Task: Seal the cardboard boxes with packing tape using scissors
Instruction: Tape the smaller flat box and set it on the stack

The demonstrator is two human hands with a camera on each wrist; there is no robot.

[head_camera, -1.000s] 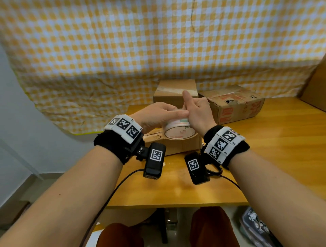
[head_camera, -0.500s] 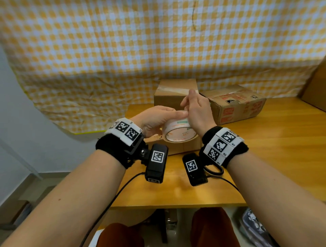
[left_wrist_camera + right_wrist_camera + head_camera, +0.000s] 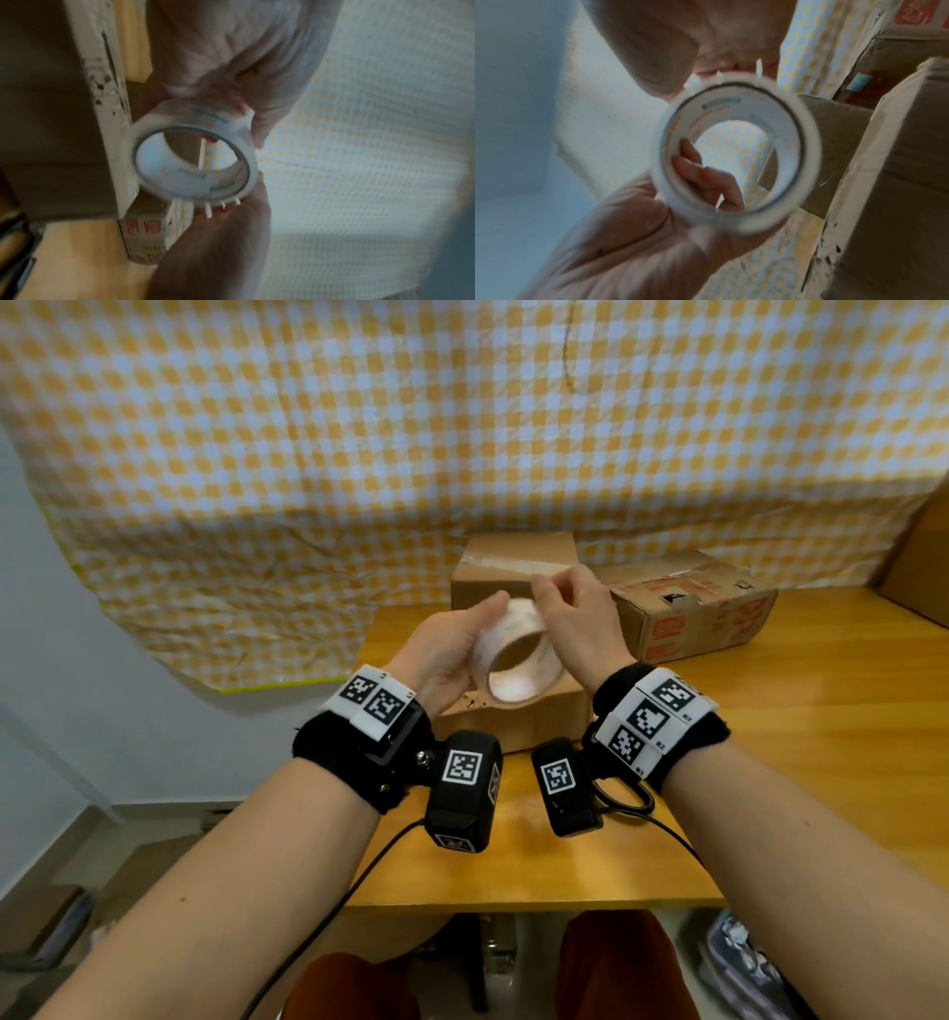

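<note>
Wooden table (image 3: 770, 737), checked cloth behind. Tape roll (image 3: 518, 660) held above near box (image 3: 534, 721); left hand (image 3: 447, 654) cups it at 9 o'clock, right hand (image 3: 575, 618) pinches rim at 1 o'clock. Core axis points toward wearer.

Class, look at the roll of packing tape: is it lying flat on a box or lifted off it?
Lifted. Both hands, left hand and right hand, hold the tape roll tilted above the nearest box.

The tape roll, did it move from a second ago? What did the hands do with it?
Yes. The tape roll was lifted a little and tipped, so its hole now faces the head camera. The left hand kept holding it, and the right hand stayed at its top edge. The three cardboard boxes and table stayed put.
</note>
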